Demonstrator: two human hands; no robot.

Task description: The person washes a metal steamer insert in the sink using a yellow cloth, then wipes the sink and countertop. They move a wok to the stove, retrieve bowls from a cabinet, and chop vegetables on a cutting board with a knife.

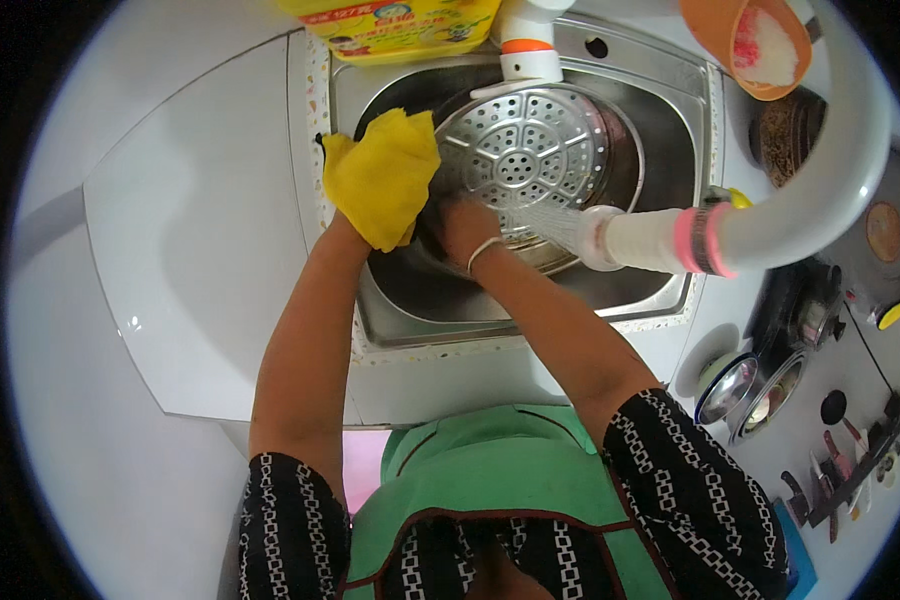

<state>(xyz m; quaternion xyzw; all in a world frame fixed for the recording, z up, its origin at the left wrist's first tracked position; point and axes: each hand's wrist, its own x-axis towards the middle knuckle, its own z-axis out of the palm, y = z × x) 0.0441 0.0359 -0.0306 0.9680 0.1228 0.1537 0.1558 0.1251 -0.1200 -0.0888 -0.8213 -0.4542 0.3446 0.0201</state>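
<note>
A bright yellow cloth [385, 175] covers my left hand [347, 236] at the sink's left side; the cloth hides its fingers, and only the wrist shows. The hand carries the cloth. My right hand [467, 230], with a pale bracelet on the wrist, is down in the steel sink [650, 90] beside the near left edge of a round perforated steamer plate [518, 168]. Its fingers are smeared by motion. Water sprays leftward from a white shower-type faucet head [598, 237] toward that hand. The plate rests tilted on a round metal pan [625, 160].
A thick white faucet hose [820, 230] arches over the sink's right side. Behind the sink stands a yellow detergent jug [400, 25]. An orange cup [750, 45] is at the back right, metal bowls [727, 388] and knives [830, 475] at right. White countertop [210, 220] extends left.
</note>
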